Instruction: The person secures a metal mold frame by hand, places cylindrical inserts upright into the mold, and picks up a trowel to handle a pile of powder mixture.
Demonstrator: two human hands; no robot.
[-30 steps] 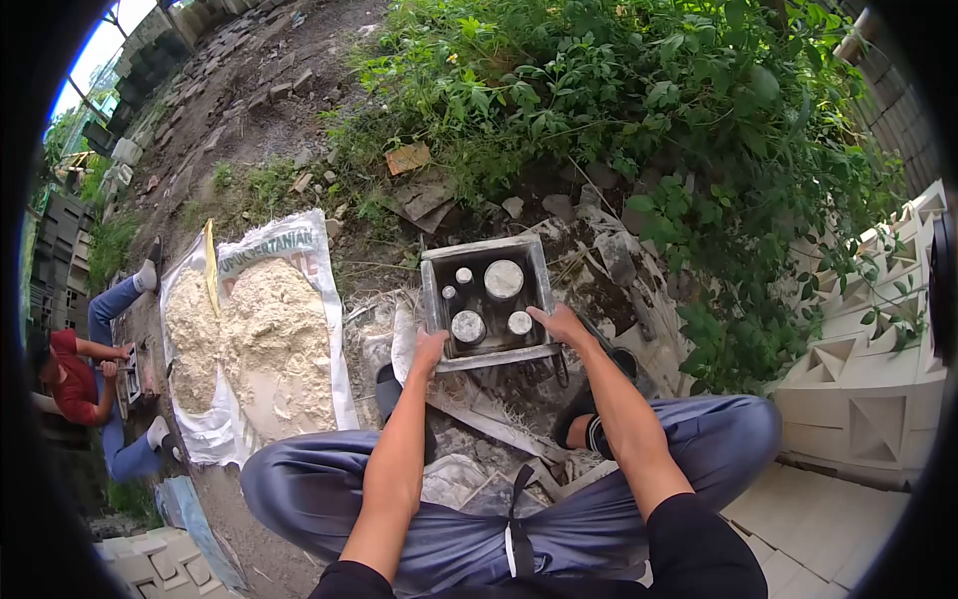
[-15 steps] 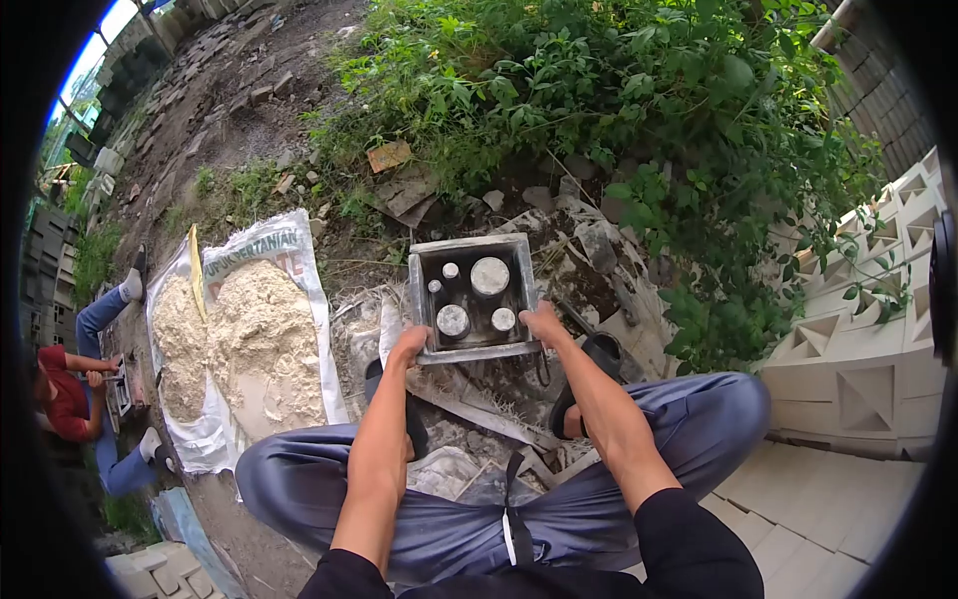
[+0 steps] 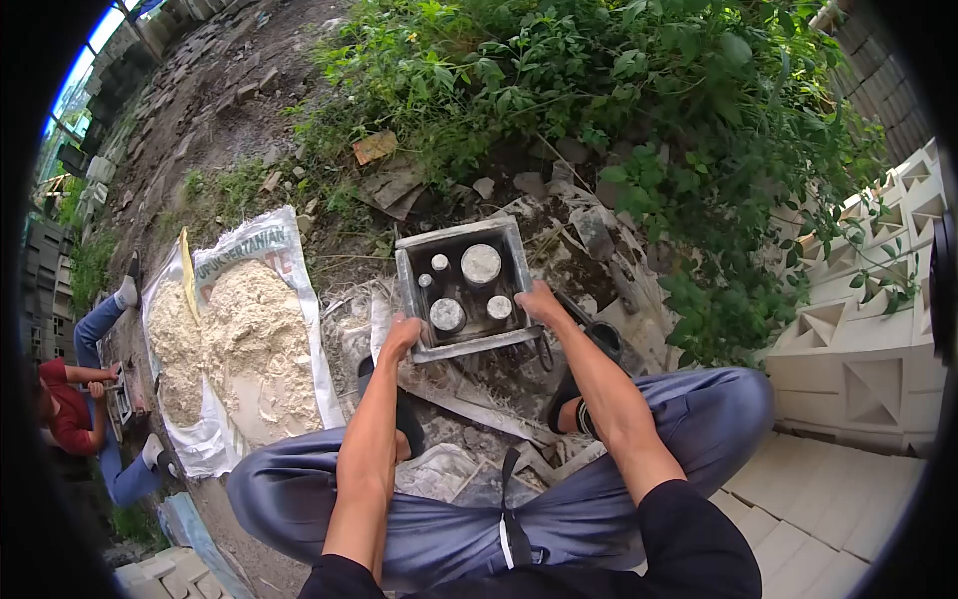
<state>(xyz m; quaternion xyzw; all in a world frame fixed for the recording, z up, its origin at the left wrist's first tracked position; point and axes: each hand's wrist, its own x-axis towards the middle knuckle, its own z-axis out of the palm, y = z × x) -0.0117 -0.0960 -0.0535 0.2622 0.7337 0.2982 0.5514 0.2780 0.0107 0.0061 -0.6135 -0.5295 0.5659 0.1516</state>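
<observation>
Between my two hands is a square grey metal block mould (image 3: pixel 469 351), its open side facing up. Several round pegs of differing sizes stand inside it, the widest peg (image 3: pixel 481 265) toward the far right. My left hand (image 3: pixel 401 337) is closed around the near left corner of the mould. On the right side wall, my right hand (image 3: pixel 540 302) is wrapped over the edge, with the fingers partly hidden. The mould is tilted slightly. Below it lie rubble and torn sacking (image 3: pixel 449 394), and my feet are on either side.
To the left, a pale powdery heap (image 3: pixel 261 334) lies on an opened white sack (image 3: pixel 317 349). Farther left sits another person (image 3: pixel 75 404) with both hands on a similar frame. Green plants (image 3: pixel 559 90) grow ahead. Patterned pale blocks (image 3: pixel 848 384) are stacked at right.
The mould appears slightly farther left and up in view, and turned a little. Both my hands keep their hold on it. The surrounding scene has shifted slightly too.
</observation>
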